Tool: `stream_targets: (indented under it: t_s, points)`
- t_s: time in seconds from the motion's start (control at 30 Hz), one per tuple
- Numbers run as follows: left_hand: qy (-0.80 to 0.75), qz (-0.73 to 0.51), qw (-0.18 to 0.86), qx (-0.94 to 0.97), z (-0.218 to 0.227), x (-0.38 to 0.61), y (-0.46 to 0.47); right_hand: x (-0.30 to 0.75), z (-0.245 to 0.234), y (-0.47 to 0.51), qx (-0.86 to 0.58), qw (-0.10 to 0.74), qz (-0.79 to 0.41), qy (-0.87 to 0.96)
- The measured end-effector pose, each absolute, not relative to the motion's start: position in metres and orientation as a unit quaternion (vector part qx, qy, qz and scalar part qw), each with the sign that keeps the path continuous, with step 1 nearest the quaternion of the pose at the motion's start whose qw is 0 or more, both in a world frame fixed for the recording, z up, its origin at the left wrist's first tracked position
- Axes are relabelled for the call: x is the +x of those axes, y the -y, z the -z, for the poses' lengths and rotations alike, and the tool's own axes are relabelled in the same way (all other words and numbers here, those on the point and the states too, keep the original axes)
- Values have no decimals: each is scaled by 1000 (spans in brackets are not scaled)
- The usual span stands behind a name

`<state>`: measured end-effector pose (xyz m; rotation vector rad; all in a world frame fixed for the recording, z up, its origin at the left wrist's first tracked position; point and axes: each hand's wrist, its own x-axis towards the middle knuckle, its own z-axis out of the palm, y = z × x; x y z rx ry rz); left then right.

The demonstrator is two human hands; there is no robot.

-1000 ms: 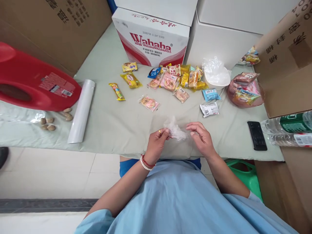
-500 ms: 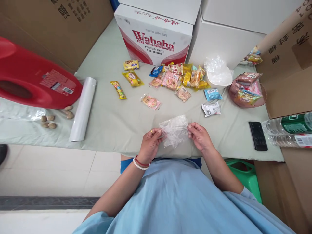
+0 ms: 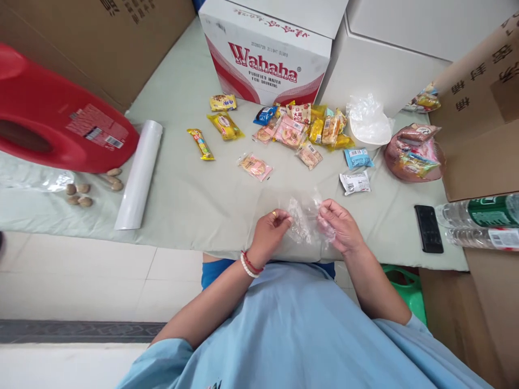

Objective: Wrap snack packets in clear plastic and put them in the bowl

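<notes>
Between my two hands a thin clear plastic bag (image 3: 299, 219) is stretched, crumpled in the middle, above the front of the cloth-covered table (image 3: 194, 200). My left hand (image 3: 271, 231), closed, pinches its left part between thumb and fingers. On the other side my right hand (image 3: 340, 224) is closed on the bag's right end, some plastic bunched against the fingers. Beyond the bag lies a flat pink-and-clear snack packet (image 3: 255, 166). A white wrapped snack (image 3: 356, 182) and a blue one (image 3: 358, 158) lie past my right hand.
Several wrapped snacks (image 3: 292, 131) are heaped before the Wahaha box (image 3: 267, 59). A white bowl (image 3: 368, 135) holds clear plastic; beside it sits a brown bowl of snacks (image 3: 393, 159). A phone (image 3: 428, 229) and bottles (image 3: 482, 212) lie right. Leftward are a white roll (image 3: 140, 175) and red jug (image 3: 68, 119).
The bag is more spread out, with a see-through part now extending left past my left hand. My left hand has moved right along it; my right hand has shifted slightly right, gathering plastic.
</notes>
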<state>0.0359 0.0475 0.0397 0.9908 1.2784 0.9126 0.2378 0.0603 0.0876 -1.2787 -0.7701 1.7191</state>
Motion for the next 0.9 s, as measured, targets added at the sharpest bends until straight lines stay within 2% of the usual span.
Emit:
stream_targets:
  t_s: [0.1, 0.2, 0.33, 0.4, 0.53, 0.63, 0.77, 0.9]
  points:
    - [-496, -418, 684, 333, -46, 21, -54, 268, -100, -71, -531, 398, -672, 329]
    - [-507, -455, 691, 242, -49, 7, -58, 293, -106, -81, -557, 395, -642, 349]
    - [-558, -506, 622, 214, -41, -5, -59, 308, -89, -93, -590, 406, -581, 386]
    - [-598, -501, 580, 234, -34, -10, -58, 312, -74, -97, -621, 386, -538, 419]
    - [-676, -433, 491, 339, -25, -18, -56, 314, -57, -97, -691, 336, -344, 540]
    - [-693, -392, 449, 406, -25, -19, -54, 299, -60, -91, -627, 316, -237, 672]
    - [-681, -371, 453, 440, -28, -15, -54, 266, -57, -98, -519, 227, -251, 785]
    - [-645, -349, 492, 469, -35, -19, -50, 251, -50, -131, -488, 145, -365, 779]
